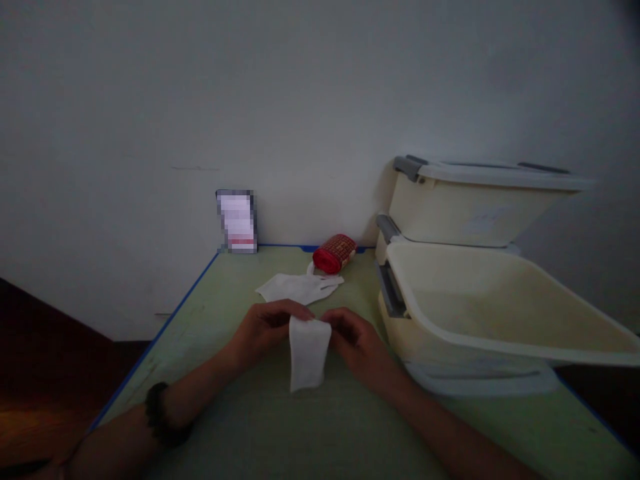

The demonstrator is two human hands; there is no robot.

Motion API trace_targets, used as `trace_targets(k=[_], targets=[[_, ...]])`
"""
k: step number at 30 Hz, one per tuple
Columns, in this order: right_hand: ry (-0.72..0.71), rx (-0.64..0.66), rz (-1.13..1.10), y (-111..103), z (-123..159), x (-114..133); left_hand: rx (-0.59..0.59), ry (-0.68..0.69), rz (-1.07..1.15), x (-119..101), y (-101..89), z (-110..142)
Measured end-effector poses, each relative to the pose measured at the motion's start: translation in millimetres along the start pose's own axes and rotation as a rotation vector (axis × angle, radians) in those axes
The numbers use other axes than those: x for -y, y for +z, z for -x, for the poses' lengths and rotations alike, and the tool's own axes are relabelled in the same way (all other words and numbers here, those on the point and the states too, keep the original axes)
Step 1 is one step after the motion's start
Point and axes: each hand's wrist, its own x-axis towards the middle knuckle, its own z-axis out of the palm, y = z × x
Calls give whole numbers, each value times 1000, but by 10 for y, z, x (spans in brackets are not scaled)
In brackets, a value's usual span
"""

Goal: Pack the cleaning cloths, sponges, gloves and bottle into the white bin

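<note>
My left hand [267,328] and my right hand [356,340] meet over the green table top [240,413]. Both pinch the top edge of a folded white cloth [309,353], which lies flat toward me between them. The fingers of both hands are curled closed on that edge. A dark bracelet [159,413] circles my left wrist. Just beyond my hands lies a pair of white gloves [299,287], flat on the table.
A red patterned roll [334,253] rests near the wall behind the gloves. A small blurred card [237,221] leans on the wall. At the right stand cream plastic bins: an open one [500,313] in front, a lidded one [475,200] behind.
</note>
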Motion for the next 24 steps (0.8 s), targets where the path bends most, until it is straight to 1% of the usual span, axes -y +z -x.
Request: trace_targets(k=[2, 4, 6, 10, 12, 17, 20, 24], targets=[[-26, -17, 42, 14, 10, 8, -11, 33, -29, -18, 12, 15], [-40, -29, 86, 28, 20, 25, -23, 24, -30, -23, 25, 21], [-36, -39, 96, 33, 24, 42, -42, -19, -18, -24, 38, 18], [37, -69, 60, 21, 19, 51, -65, -109, -53, -43, 58, 7], [63, -74, 34, 16, 20, 42, -49, -137, -63, -54, 64, 5], [28, -66, 21, 24, 32, 8, 1, -222, -85, -21, 67, 6], [42, -60, 25, 29, 28, -2, 31, -259, -114, 18, 61, 1], [58, -93, 17, 25, 11, -1, 57, -287, -116, 2, 61, -17]])
